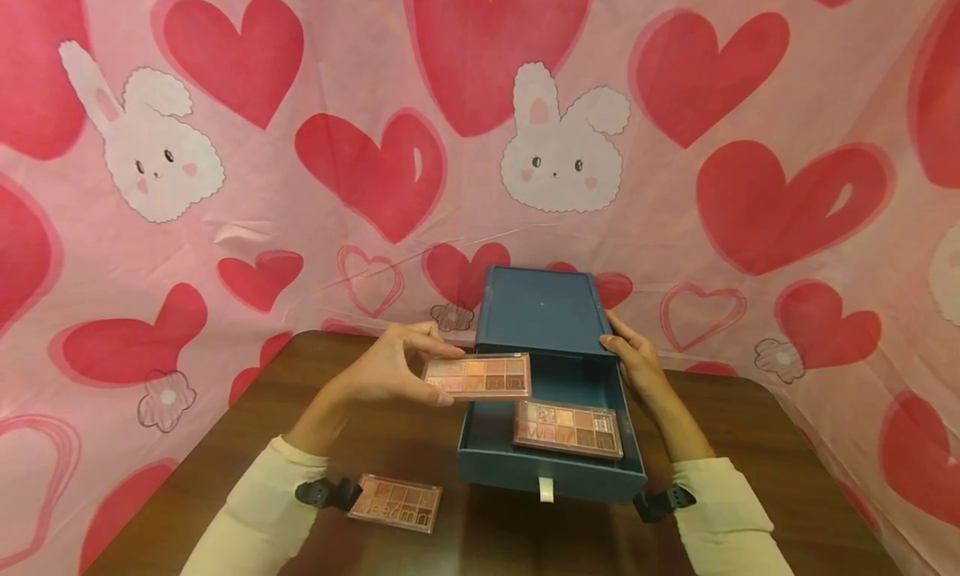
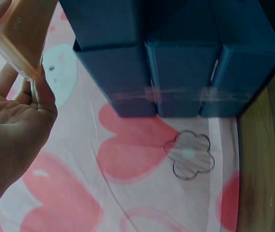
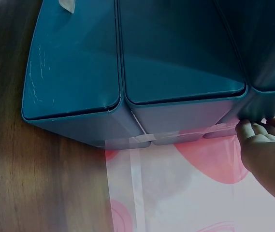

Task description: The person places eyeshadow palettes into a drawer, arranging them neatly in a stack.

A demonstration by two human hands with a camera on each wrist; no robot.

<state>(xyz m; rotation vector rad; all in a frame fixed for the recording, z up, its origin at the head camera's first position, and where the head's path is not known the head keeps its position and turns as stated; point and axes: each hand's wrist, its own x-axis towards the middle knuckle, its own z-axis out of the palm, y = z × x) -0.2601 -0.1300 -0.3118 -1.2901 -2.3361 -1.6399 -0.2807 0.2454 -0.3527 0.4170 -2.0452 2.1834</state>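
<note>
My left hand (image 1: 392, 366) pinches an eyeshadow palette (image 1: 483, 374) between thumb and fingers, over the left part of a pulled-out drawer (image 1: 498, 466). In the left wrist view the held palette (image 2: 23, 36) shows its edge and underside. A second palette (image 1: 567, 428) lies in the drawer, toward the front right. That drawer belongs to a dark blue chest of drawers (image 1: 540, 309) and has a small pale pull tab (image 1: 546, 489). With thumb at the upper front corner and fingers along the side, my right hand (image 1: 637, 359) rests on the chest.
A third eyeshadow palette (image 1: 397, 503) lies on the brown wooden table (image 1: 255, 451), left of the drawer. Below the pulled-out drawer are closed drawers (image 3: 180, 48). Behind the table hangs a pink cloth (image 1: 465, 192) with hearts and rabbits.
</note>
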